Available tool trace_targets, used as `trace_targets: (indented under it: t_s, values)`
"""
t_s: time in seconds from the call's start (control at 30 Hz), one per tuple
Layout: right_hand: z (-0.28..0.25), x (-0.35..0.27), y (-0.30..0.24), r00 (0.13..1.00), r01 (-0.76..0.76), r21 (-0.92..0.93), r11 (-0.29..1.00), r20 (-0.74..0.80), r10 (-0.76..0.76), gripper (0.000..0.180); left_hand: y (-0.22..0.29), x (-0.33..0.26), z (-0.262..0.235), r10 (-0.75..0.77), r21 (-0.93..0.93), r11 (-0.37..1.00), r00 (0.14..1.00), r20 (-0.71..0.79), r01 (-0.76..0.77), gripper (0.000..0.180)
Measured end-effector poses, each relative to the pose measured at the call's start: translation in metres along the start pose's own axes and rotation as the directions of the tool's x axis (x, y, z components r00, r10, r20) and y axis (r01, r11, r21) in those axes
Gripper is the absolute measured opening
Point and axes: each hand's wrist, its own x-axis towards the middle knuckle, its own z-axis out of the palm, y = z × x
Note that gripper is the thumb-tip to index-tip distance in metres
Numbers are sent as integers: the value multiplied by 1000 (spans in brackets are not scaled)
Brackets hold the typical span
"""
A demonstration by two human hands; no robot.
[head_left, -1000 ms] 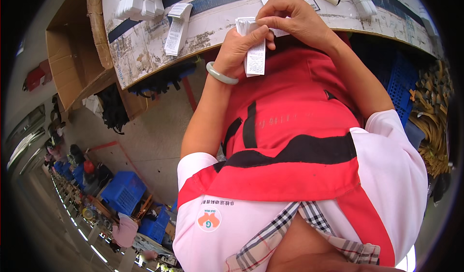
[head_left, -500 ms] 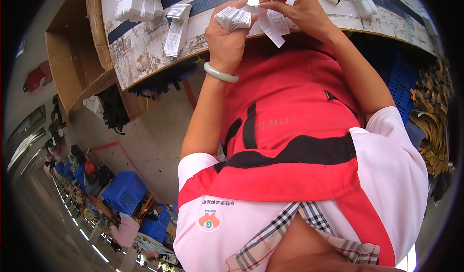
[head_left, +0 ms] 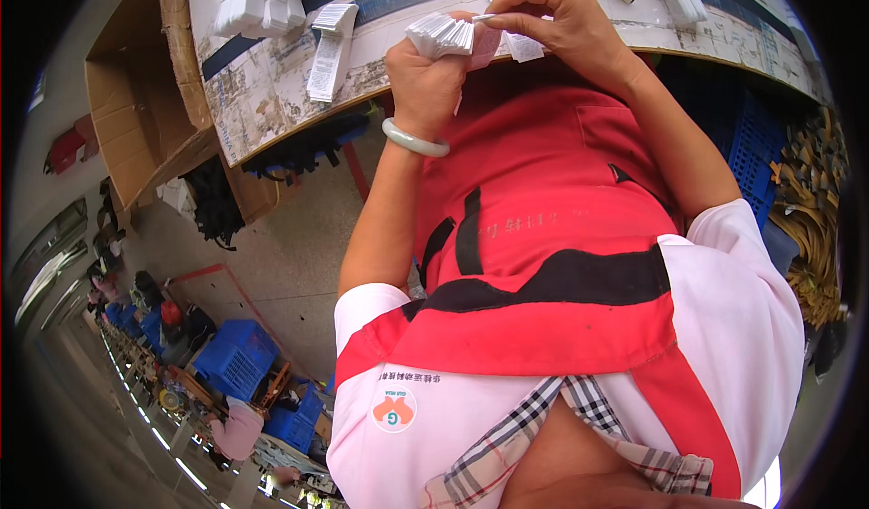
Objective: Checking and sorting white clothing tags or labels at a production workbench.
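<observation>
White paper tags [head_left: 441, 34] sit bunched in the closed left hand [head_left: 424, 70] (fanned at the top), so the right hand [head_left: 563, 28] can pinch one thin paper strip [head_left: 516, 46] free.

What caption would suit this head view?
Left hand grips a fanned stack of white labels while the right hand pinches one at the worktable edge.

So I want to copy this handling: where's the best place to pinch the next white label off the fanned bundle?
Probably at the free outer end. The left hand clamps the fanned bundle of white labels at its lower end, so the upper edges splay apart. The right hand comes from the right side, its fingertips at the end of one label there; that separated edge is easiest to pinch singly.
</observation>
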Motion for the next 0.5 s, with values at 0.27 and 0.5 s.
trace_targets:
  t_s: [0.27, 0.5]
  values:
    - [2, -2, -1, 990, -133, 147, 980, 55, 126, 16, 1, -1, -2, -112, -42, 993, 993, 43, 113, 19]
    - [6, -3, -17, 963, -237, 353, 905, 210, 170, 14, -6, 1, -20, -409, -320, 739, 772, 486, 593, 36]
